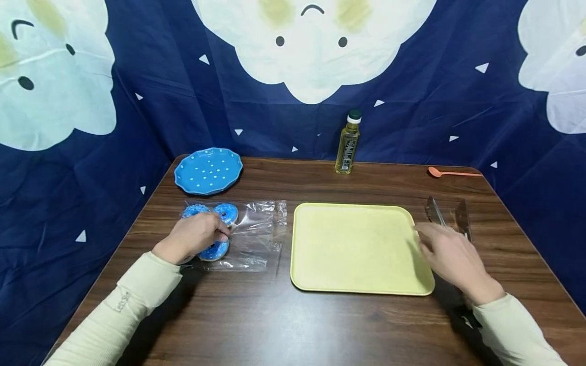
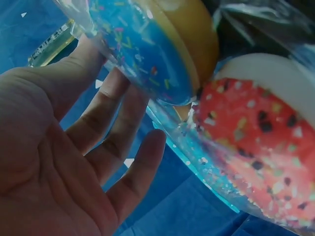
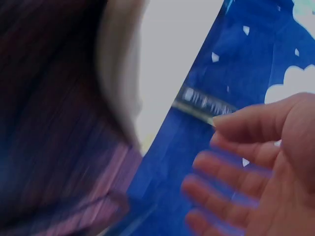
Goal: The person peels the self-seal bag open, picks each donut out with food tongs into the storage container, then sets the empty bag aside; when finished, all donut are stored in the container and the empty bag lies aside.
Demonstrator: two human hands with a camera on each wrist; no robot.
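Note:
A clear plastic bag [image 1: 256,223] of toy-like donuts lies at the left of the table. Blue donuts [image 1: 226,213] show in it from above. Up close in the left wrist view are a blue sprinkled donut [image 2: 142,49] and a red one [image 2: 256,142], both behind film. My left hand [image 1: 200,235] is over the bag and pinches its film between thumb and fingers, the other fingers loosely bent. Beside the right edge of a yellow tray [image 1: 352,249], my right hand [image 1: 450,256] hovers with loose fingers, holding nothing; it is blurred in the right wrist view.
A blue dotted plate [image 1: 208,172] stands at the back left. An oil bottle [image 1: 348,145] is upright at the back. Dark-bladed utensils [image 1: 462,216] lie beyond my right hand, partly covered by it. An orange spoon [image 1: 450,173] rests at the back right.

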